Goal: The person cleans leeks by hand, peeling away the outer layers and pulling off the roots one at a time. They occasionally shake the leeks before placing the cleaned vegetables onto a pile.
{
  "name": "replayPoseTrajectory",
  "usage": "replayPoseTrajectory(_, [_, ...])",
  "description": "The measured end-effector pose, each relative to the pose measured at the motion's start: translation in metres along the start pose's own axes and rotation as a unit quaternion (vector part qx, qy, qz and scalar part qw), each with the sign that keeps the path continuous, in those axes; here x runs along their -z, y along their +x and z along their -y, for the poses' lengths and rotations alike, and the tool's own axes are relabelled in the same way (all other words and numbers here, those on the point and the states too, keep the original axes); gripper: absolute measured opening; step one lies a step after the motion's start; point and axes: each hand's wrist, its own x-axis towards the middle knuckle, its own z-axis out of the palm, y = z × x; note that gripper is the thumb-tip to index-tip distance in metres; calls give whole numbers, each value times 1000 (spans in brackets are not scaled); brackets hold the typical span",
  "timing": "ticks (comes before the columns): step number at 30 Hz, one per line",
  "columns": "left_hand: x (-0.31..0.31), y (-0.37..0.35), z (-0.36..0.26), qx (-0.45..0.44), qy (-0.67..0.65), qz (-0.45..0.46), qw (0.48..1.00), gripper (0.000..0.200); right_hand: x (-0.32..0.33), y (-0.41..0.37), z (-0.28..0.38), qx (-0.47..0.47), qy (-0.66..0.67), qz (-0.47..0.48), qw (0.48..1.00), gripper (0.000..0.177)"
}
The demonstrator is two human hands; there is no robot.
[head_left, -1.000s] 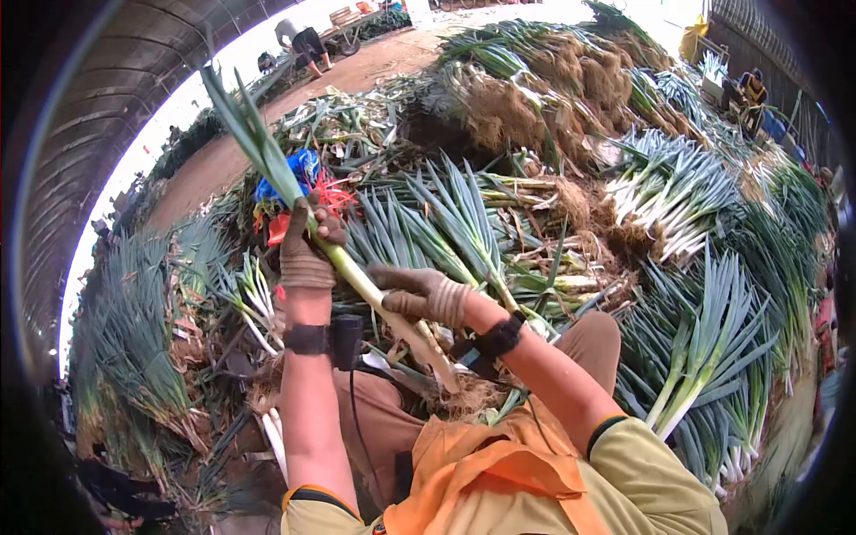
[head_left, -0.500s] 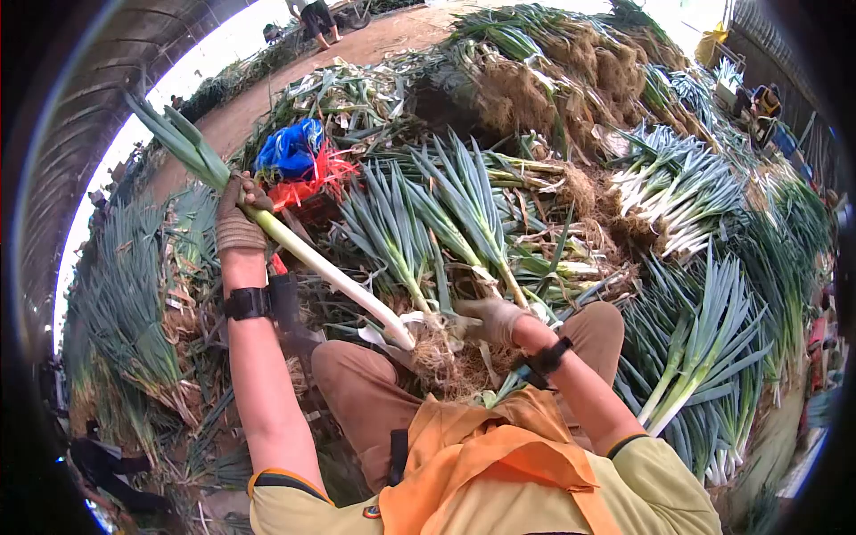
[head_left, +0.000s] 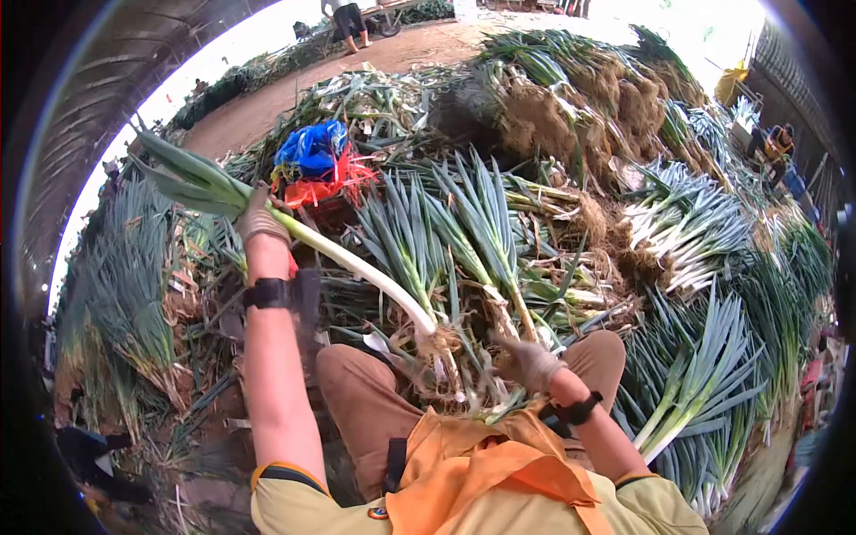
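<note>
My left hand [head_left: 265, 221], in a brownish work glove, is closed round a long leek [head_left: 367, 275] just below its green leaves. The white stalk slants down to the right, and its lower end overlaps a tangle of roots between my knees. My right hand [head_left: 530, 364], gloved too, is low beside my right knee, near those roots; its fingers are smeared by motion. In front of me lie unpeeled leeks [head_left: 486, 227], leaves pointing away and root ends toward me.
Blue plastic strips [head_left: 312, 147] and red plastic strips [head_left: 339, 176] lie beyond my left hand. A heap of leeks with soil-caked roots [head_left: 571, 120] rises ahead. White-stalked leeks [head_left: 687, 227] lie to the right, more leeks [head_left: 695, 383] beside my right knee. People are in the background.
The view has shifted slightly, so the scene sits farther right. My right hand has moved down and right, away from the leek's lower end. My left hand keeps its hold.
</note>
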Motion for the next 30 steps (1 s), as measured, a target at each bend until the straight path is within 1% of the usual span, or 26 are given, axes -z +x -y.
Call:
replayPoseTrajectory(1, [-7, -31, 6, 30, -6, 22, 999, 21, 14, 19, 45, -35, 63, -12, 997, 73])
replayPoseTrajectory(2, [-3, -12, 19, 20, -29, 34, 999, 22, 2, 36, 50, -18, 99, -42, 994, 83])
replayPoseTrajectory(3, [-7, -15, 29, 9, -4, 19, 1000, 21, -1, 48, 70, 51, 16, -82, 995, 82])
replayPoseTrajectory(4, [-11, -24, 37, -3, 20, 2, 1000, 21, -9, 59, 80, 23, -20, -74, 997, 71])
replayPoseTrajectory(6, [-19, -51, 38, -9, 35, 38, 999, 17, -37, 73, 66, -114, -25, -101, 988, 64])
replayPoseTrajectory(7, [-17, -53, 38, 9, 15, 86, 996, 16, -51, 74, 57, 34, 136, -206, 968, 53])
replayPoseTrajectory(8, [-12, -54, 37, 25, -3, 131, 991, 16, -40, 69, 70, 36, 136, -202, 969, 53])
replayPoseTrajectory(9, [-3, -56, 34, 53, 8, 142, 988, 19, -24, 52, 82, -74, 280, -43, 956, 47])
replayPoseTrajectory(10, [4, -62, 33, 56, 13, 138, 989, 19, -14, 38, 88, -182, 410, 117, 886, 41])
replayPoseTrajectory(11, [9, -70, 34, 104, -41, 216, 970, 26, -12, 29, 80, -193, 472, 201, 836, 37])
replayPoseTrajectory(12, [14, -78, 38, 154, -97, 291, 939, 33, -12, 20, 71, -201, 529, 279, 776, 34])
replayPoseTrajectory(13, [21, -78, 47, 160, -121, 306, 931, 35, -16, 13, 60, -208, 523, 298, 771, 45])
replayPoseTrajectory(14, [29, -73, 55, 198, -123, 349, 908, 34, -19, 13, 53, -212, 525, 294, 770, 45])
replayPoseTrajectory(15, [35, -67, 65, 194, -106, 358, 907, 28, -21, 15, 47, -131, 427, 277, 851, 50])
replayPoseTrajectory(16, [40, -69, 72, 194, -87, 365, 907, 21, -27, 16, 40, -50, 322, 254, 911, 56])
replayPoseTrajectory(17, [42, -71, 81, 204, -83, 363, 905, 21, -32, 23, 35, 15, 182, 186, 966, 63])
replayPoseTrajectory(18, [44, -74, 89, 210, -65, 315, 923, 19, -36, 30, 32, -36, 227, 162, 960, 62])
replayPoseTrajectory(19, [44, -77, 95, 214, -46, 267, 938, 17, -31, 38, 48, -87, 250, 132, 955, 63])
replayPoseTrajectory(20, [41, -80, 100, 219, -43, 268, 937, 17, -40, 49, 51, -90, 274, 41, 957, 58])
replayPoseTrajectory(22, [38, -84, 105, 189, -9, 225, 956, 15, -41, 63, 61, -165, 321, 49, 931, 51])
replayPoseTrajectory(23, [39, -83, 103, 179, -6, 232, 956, 13, -43, 62, 65, -166, 323, 47, 931, 51])
replayPoseTrajectory(25, [39, -77, 95, 176, 8, 233, 956, 12, -48, 60, 70, -107, 299, -34, 947, 45])
replayPoseTrajectory(26, [40, -76, 92, 170, 21, 233, 957, 11, -52, 62, 69, -109, 300, -30, 947, 45])
replayPoseTrajectory(28, [43, -76, 89, 156, 27, 237, 959, 12, -59, 65, 69, -48, 322, -126, 937, 34])
replayPoseTrajectory(29, [43, -76, 89, 154, 34, 234, 959, 12, -61, 67, 73, -27, 297, -158, 941, 25])
replayPoseTrajectory(30, [43, -78, 89, 153, 41, 234, 959, 12, -61, 69, 73, -30, 298, -159, 941, 25])
